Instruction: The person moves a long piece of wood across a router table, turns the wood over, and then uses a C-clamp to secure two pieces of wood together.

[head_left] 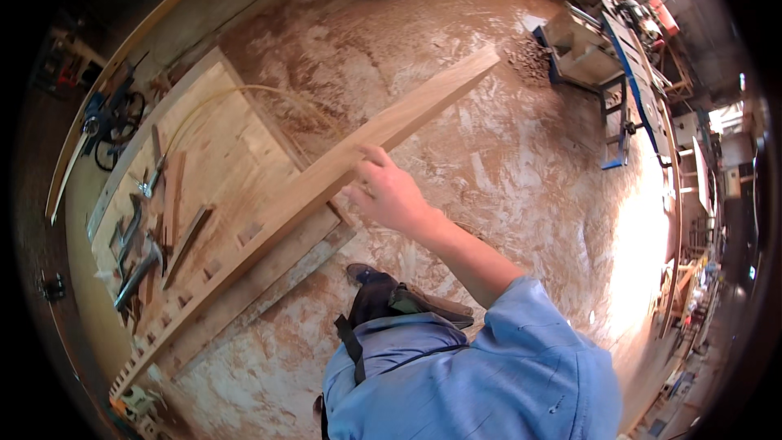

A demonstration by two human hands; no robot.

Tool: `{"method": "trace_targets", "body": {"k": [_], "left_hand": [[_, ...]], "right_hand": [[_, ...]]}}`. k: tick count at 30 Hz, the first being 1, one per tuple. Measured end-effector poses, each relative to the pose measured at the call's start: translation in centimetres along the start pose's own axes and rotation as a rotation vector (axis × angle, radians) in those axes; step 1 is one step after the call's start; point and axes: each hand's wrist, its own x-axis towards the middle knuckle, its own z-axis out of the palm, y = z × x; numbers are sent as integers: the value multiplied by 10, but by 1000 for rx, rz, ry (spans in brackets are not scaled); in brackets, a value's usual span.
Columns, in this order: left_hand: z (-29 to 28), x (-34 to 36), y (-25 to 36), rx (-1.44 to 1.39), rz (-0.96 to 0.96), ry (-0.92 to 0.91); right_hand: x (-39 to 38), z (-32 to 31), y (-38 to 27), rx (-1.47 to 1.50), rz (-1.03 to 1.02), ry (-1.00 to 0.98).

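A long, thick wooden beam lies slanting across a worktable, its far end sticking out past the table over the floor. My right hand is at the beam's near side, about midway along the overhanging stretch. Its fingers are loosely bent and apart, with the upper ones touching the beam's edge and nothing seen between them. My left hand does not show. Toward the table's left side lie a hammer, an air blow gun on a thin yellow hose, and several wood strips.
Small dark notches or blocks run along the beam's lower-left part. At the right stands a blue-framed machine with a wooden box beside it. A wheeled blue machine is at the far left. Dust and shavings cover the floor.
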Motion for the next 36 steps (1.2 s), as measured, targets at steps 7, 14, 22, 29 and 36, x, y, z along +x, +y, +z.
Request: {"method": "trace_targets", "body": {"k": [7,14,22,29,36], "left_hand": [[-3,26,16,56,49,-36],[-7,41,24,77,77,-42],[-10,43,24,83,84,-36],[-6,40,22,80,78,-31],[-9,35,15,78,80,-36]], "right_hand": [[6,-55,76,-21,122,294],[22,-97,125,-113,133,446],[47,-125,164,-144,188,542],[58,-129,180,-219,183,564],[65,-135,204,-276,197,601]]}}
